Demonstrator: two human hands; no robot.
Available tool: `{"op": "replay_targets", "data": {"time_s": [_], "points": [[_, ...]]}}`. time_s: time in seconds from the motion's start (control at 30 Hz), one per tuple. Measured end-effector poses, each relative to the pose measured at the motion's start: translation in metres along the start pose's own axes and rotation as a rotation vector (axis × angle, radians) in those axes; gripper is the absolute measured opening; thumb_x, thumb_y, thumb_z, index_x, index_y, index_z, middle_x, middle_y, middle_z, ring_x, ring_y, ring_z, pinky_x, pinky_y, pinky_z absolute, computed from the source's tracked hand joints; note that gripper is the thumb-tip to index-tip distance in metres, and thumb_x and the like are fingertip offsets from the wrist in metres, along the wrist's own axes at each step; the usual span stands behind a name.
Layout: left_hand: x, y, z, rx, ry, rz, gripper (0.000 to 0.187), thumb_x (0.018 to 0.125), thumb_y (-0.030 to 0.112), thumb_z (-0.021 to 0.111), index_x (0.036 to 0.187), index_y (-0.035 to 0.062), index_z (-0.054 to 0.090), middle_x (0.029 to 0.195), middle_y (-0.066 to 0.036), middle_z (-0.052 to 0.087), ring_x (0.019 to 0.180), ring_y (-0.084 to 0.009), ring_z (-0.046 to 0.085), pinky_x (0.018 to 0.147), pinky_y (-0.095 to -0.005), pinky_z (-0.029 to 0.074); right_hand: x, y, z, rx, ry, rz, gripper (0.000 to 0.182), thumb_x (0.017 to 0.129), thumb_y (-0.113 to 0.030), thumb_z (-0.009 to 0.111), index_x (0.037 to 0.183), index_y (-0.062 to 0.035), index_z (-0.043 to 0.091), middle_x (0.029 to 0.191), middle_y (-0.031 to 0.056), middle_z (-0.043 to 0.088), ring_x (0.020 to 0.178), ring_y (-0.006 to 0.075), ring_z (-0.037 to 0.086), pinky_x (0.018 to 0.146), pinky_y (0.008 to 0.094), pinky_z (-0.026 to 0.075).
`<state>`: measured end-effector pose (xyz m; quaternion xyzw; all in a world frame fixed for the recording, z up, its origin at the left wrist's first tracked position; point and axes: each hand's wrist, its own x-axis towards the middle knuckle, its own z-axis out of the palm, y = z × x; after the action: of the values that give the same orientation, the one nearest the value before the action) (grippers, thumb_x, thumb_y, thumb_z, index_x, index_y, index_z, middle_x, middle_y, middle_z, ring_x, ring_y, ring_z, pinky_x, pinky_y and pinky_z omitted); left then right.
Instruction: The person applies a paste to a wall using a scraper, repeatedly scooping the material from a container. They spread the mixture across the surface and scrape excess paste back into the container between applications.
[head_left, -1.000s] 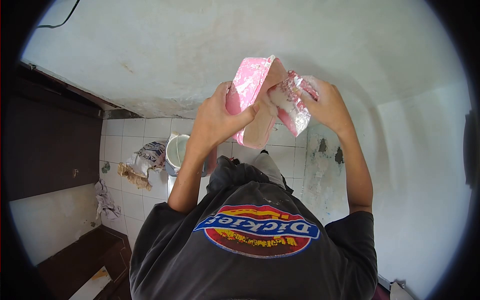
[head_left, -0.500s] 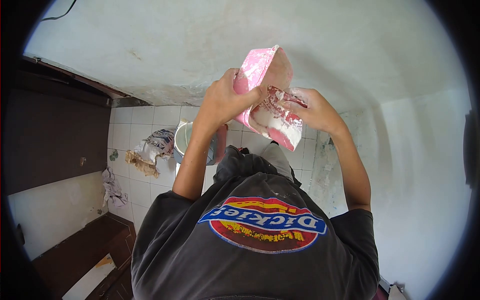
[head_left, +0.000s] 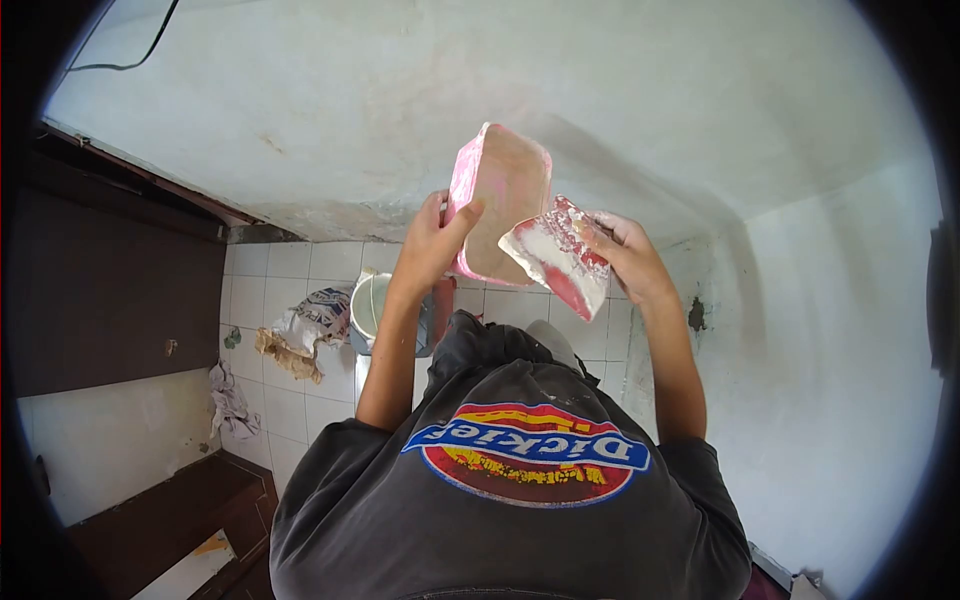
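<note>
My left hand (head_left: 437, 238) grips a pink plastic tub (head_left: 515, 170) by its left side, thumb over the rim. The tub is tilted so its opening faces me, and its inner walls are smeared with pale residue. In my right hand (head_left: 622, 253) is a red putty spreader (head_left: 572, 285), its broad blade coated with white putty. My fingers and thumb close round its upper right end. The spreader's left edge overlaps the tub's lower right rim in this view.
A bucket (head_left: 368, 305) stands on the white tiled floor (head_left: 335, 262), left of my legs. Beside it lie a crumpled sack (head_left: 313, 325) and a rag (head_left: 232, 402). The plastered wall (head_left: 330, 130) rises in front, and a dark panel (head_left: 110, 300) stands at the left.
The spreader has come out of the tub to its lower right side, its coated face now showing more. The tub has moved slightly down and left and turned its opening more towards me.
</note>
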<state>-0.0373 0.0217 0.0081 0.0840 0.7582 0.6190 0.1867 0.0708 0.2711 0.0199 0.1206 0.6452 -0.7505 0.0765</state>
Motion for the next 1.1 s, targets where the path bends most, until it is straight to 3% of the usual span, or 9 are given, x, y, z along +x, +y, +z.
{"op": "replay_targets", "data": {"time_s": [0.17,0.2,0.33,0.4,0.57,0.77,0.9,0.97,1.1], "points": [[-0.013,-0.008,0.000,-0.194,0.065,0.099,0.060,0.090,0.036,0.064,0.126,-0.0105,0.049,0.100,-0.013,0.063,0.086,-0.0155,0.059,0.076,-0.0292,0.048,-0.014,0.015,0.018,-0.038,0.216,-0.114,0.040,0.089,-0.021,0.072,0.117,0.0043,0.060,0.103,0.0045,0.066,0.093,0.0078,0.060,0.083,0.0247,0.047],[-0.016,0.000,0.010,-0.266,0.019,0.046,0.060,0.092,0.033,0.063,0.130,-0.0099,0.044,0.105,-0.015,0.062,0.090,-0.0167,0.060,0.078,-0.0280,0.049,-0.017,0.025,0.007,0.009,0.220,-0.116,0.036,0.091,-0.015,0.069,0.120,0.0033,0.058,0.106,0.0033,0.065,0.093,0.0086,0.060,0.084,0.0250,0.048],[-0.012,-0.003,0.012,-0.341,0.038,0.053,0.061,0.093,0.032,0.062,0.133,-0.0095,0.041,0.109,-0.017,0.062,0.096,-0.0183,0.060,0.079,-0.0271,0.049,-0.022,0.031,0.007,0.130,0.292,-0.117,0.038,0.088,-0.018,0.072,0.117,0.0036,0.060,0.104,0.0054,0.066,0.090,0.0090,0.061,0.079,0.0246,0.049],[-0.010,-0.010,0.009,-0.446,0.083,0.075,0.065,0.093,0.036,0.062,0.134,-0.0092,0.040,0.114,-0.019,0.060,0.103,-0.0208,0.059,0.084,-0.0293,0.049,-0.026,0.032,0.000,0.155,0.327,-0.070,0.036,0.091,-0.012,0.068,0.122,0.0041,0.057,0.109,0.0074,0.066,0.097,0.0125,0.062,0.086,0.0273,0.049],[-0.007,-0.043,0.022,-0.530,0.078,0.130,0.069,0.092,0.045,0.059,0.134,-0.0080,0.041,0.123,-0.017,0.055,0.113,-0.0208,0.054,0.095,-0.0322,0.043,-0.027,0.059,-0.026,0.249,0.314,-0.061,0.038,0.091,-0.013,0.067,0.123,0.0052,0.056,0.111,0.0086,0.065,0.100,0.0138,0.063,0.088,0.0280,0.049],[-0.011,-0.079,0.037,-0.624,0.014,0.182,0.067,0.092,0.048,0.057,0.134,-0.0021,0.044,0.125,-0.010,0.053,0.117,-0.0185,0.050,0.100,-0.0327,0.038,-0.010,0.092,-0.041,0.572,0.285,-0.296,0.041,0.094,-0.009,0.063,0.129,0.0054,0.049,0.119,0.0098,0.062,0.109,0.0168,0.061,0.095,0.0297,0.048],[-0.008,-0.079,0.070,-0.653,-0.039,0.242,0.067,0.093,0.048,0.057,0.134,-0.0018,0.044,0.125,-0.011,0.053,0.116,-0.0183,0.050,0.100,-0.0328,0.039,-0.031,0.011,-0.060,0.468,0.340,-0.567,0.041,0.093,-0.009,0.064,0.130,0.0017,0.051,0.117,0.0064,0.063,0.109,0.0138,0.059,0.093,0.0323,0.048],[-0.008,-0.073,0.082,-0.681,-0.061,0.266,0.067,0.092,0.048,0.057,0.134,-0.0019,0.044,0.125,-0.011,0.053,0.116,-0.0182,0.050,0.099,-0.0328,0.039,-0.036,-0.043,-0.076,0.262,0.379,-0.808,0.040,0.092,-0.006,0.064,0.130,0.0010,0.052,0.117,0.0058,0.063,0.107,0.0126,0.059,0.094,0.0305,0.047],[-0.023,-0.054,0.102,-0.685,-0.070,0.223,0.066,0.093,0.046,0.056,0.135,-0.0033,0.043,0.125,-0.012,0.053,0.116,-0.0185,0.050,0.099,-0.0326,0.040,-0.053,-0.184,-0.084,-0.423,0.772,-1.290,0.020,0.093,-0.011,0.065,0.108,0.0016,0.062,0.101,0.0048,0.067,0.091,0.0097,0.061,0.083,0.0244,0.047]]}}
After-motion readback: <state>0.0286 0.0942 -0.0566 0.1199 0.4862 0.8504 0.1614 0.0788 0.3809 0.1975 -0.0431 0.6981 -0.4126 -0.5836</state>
